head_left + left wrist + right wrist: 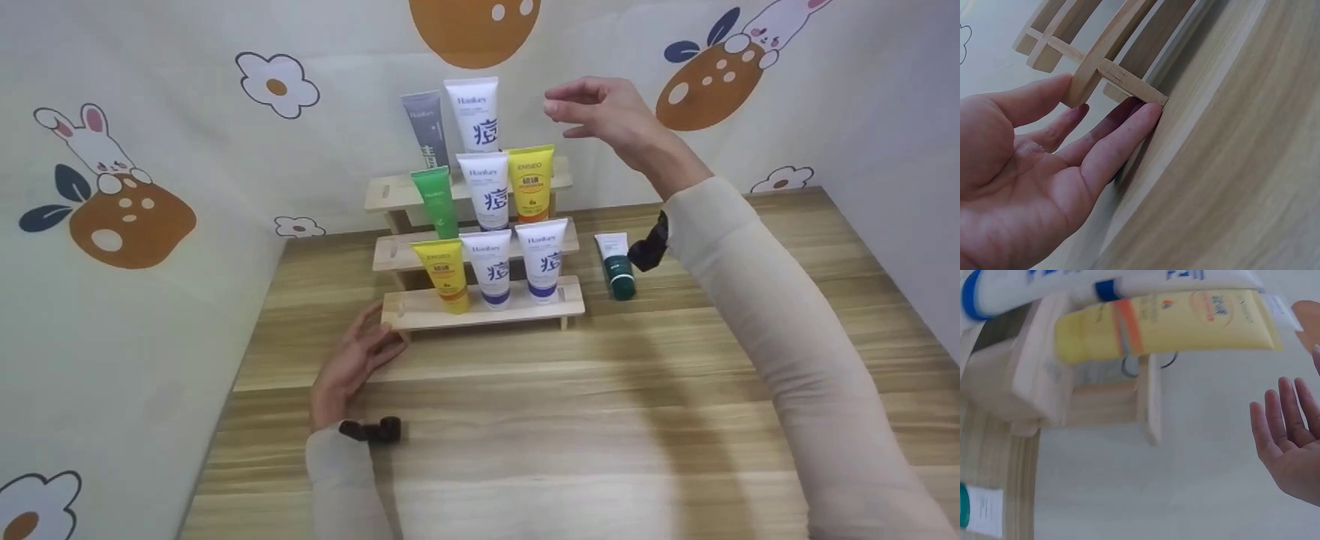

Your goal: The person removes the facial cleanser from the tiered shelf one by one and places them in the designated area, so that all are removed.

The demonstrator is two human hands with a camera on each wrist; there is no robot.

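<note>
A three-step wooden rack (pixel 487 313) holds several upright squeeze tubes. My left hand (pixel 358 354) holds the left end of its lowest step; in the left wrist view the thumb meets the plank's end and fingertips touch the leg (pixel 1131 81). Raised to the right of the top step, my right hand (pixel 611 120) is empty, fingers loosely bent. Nearest to it are a white tube (pixel 474 112) beside a grey tube (pixel 429 131) on top, and a yellow tube (pixel 531 184) on the middle step. That step also bears a green tube (pixel 435 201) and a white one.
On the lowest step stand a yellow tube (pixel 444 274) and two white tubes. A white and dark green tube (pixel 617 266) lies on the wood-grain table (pixel 510 420) right of the rack. Behind hangs a patterned cloth (pixel 345 150).
</note>
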